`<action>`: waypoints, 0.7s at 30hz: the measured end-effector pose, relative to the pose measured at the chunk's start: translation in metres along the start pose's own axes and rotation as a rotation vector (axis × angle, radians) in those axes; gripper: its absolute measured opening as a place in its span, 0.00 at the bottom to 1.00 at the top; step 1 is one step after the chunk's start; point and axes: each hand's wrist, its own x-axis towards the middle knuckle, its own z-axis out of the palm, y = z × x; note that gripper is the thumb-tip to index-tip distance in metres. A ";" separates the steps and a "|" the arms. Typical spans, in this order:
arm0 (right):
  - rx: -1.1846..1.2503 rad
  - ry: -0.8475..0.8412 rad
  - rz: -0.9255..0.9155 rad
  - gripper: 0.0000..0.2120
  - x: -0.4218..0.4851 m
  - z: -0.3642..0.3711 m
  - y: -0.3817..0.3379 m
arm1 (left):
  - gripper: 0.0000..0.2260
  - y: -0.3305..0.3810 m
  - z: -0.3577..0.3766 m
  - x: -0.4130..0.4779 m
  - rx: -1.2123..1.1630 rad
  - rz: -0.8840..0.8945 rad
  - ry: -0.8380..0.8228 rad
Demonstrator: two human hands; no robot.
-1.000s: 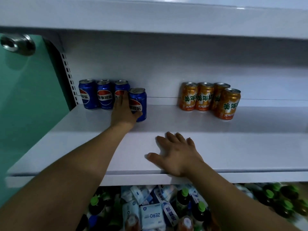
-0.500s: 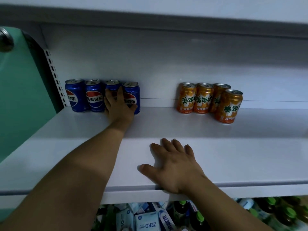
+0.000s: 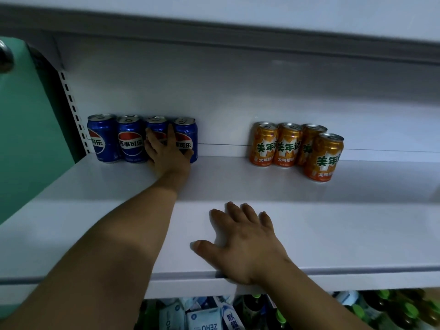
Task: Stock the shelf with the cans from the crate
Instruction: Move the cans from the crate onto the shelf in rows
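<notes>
Several blue cola cans [image 3: 129,139] stand in a row at the back left of the white shelf [image 3: 333,234]. My left hand [image 3: 166,156] presses on the fronts of the two rightmost ones. Its thumb hooks around the lower right side of the end blue can [image 3: 187,133], and its fingers spread over the neighbouring can. My right hand [image 3: 242,244] lies flat, palm down and fingers apart, on the shelf's front edge, holding nothing. Several orange cans [image 3: 287,145] stand at the back right, one orange can [image 3: 325,158] further forward than the rest. The crate is out of view.
Another shelf [image 3: 262,10] hangs overhead. A green wall [image 3: 26,139] and a slotted upright [image 3: 73,113] bound the shelf on the left. Below the shelf's front edge are cartons [image 3: 202,317] and green-capped bottles [image 3: 385,310].
My left hand has slid the fourth blue can back and left until it stands in line with the other three. My right hand has stayed on the shelf edge.
</notes>
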 end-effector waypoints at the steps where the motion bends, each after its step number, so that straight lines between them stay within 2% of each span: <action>1: -0.003 0.007 -0.003 0.36 -0.001 -0.001 0.000 | 0.41 -0.001 -0.005 -0.002 -0.016 0.002 -0.016; 5: 0.012 0.013 -0.011 0.34 0.000 -0.001 -0.001 | 0.41 -0.012 -0.030 -0.017 -0.060 0.047 -0.122; 9: 0.005 0.028 -0.006 0.32 -0.006 -0.005 -0.002 | 0.40 -0.017 -0.060 -0.058 0.040 0.065 -0.411; 11: 0.017 0.022 0.023 0.31 -0.019 -0.011 0.000 | 0.40 -0.016 -0.076 -0.080 0.026 0.092 -0.505; 13: 0.015 -0.009 0.088 0.34 -0.038 -0.019 0.008 | 0.40 -0.006 -0.093 -0.101 -0.024 0.136 -0.581; 17: -0.020 0.039 0.282 0.36 -0.103 -0.041 0.041 | 0.36 0.050 -0.120 -0.161 0.010 0.368 -0.689; 21: -0.062 0.068 0.509 0.36 -0.188 -0.058 0.090 | 0.35 0.115 -0.123 -0.238 -0.067 0.630 -0.829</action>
